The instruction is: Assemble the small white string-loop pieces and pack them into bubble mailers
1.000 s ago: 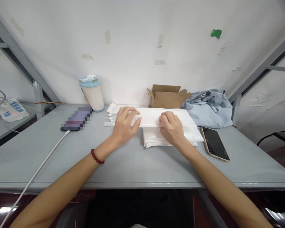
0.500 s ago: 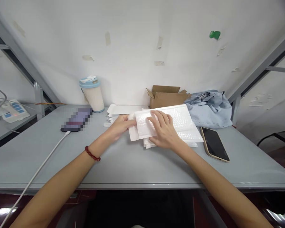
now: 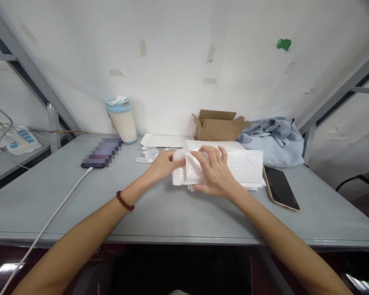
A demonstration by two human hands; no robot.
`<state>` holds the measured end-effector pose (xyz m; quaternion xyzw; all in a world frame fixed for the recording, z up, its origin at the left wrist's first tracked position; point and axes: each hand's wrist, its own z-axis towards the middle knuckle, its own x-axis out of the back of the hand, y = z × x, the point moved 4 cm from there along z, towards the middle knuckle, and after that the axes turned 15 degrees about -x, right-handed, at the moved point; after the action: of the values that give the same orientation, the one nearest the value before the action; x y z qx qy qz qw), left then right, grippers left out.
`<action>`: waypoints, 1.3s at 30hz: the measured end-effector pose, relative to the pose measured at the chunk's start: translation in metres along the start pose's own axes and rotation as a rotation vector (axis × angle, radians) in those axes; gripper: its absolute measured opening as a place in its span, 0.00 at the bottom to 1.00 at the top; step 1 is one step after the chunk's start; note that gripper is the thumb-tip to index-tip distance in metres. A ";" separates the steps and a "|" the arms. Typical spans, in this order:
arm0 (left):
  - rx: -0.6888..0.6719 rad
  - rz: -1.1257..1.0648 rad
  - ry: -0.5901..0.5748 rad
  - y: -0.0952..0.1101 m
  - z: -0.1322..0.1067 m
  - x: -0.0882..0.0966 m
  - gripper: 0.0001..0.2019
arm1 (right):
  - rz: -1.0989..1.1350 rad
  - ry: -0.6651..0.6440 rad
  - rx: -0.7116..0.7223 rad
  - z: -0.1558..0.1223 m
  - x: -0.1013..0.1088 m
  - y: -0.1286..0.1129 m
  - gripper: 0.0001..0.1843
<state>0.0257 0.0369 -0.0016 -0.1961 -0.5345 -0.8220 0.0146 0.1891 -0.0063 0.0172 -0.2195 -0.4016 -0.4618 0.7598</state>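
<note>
A white bubble mailer (image 3: 246, 166) lies level across the middle, above other white mailers (image 3: 215, 145) that show behind and beneath it. My left hand (image 3: 164, 166) pinches its left end, thumb on top. My right hand (image 3: 214, 172) grips it near that same end, with the fingers bent over the top and the thumb along the lower edge. Part of the mailer's front is hidden by my right hand. Just behind my left hand is a pile of flat white packets (image 3: 162, 141), partly covered.
A beige cup with a blue lid (image 3: 124, 123) and a charging phone (image 3: 102, 152) stand at left. Behind the mailers is an open cardboard box (image 3: 219, 129) beside a light blue cloth (image 3: 273, 143). Another phone (image 3: 281, 187) lies at right on the grey table (image 3: 184, 217).
The bubble mailer has turned from a slant to nearly level, and its right end has come down. Both hands stay on it, slightly further right in view.
</note>
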 end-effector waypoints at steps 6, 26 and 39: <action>0.049 0.135 -0.081 -0.003 0.008 0.027 0.15 | -0.008 -0.023 0.002 0.002 0.000 0.002 0.33; 0.024 0.735 -0.335 -0.021 0.005 0.076 0.12 | 0.166 -0.157 -0.203 0.003 -0.017 0.014 0.25; 0.031 -0.382 0.195 -0.005 0.006 0.038 0.13 | 0.201 -0.105 -0.217 0.004 -0.013 0.014 0.23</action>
<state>-0.0084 0.0510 0.0086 -0.0103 -0.5706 -0.8166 -0.0868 0.1966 0.0106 0.0091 -0.3634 -0.3644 -0.4120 0.7520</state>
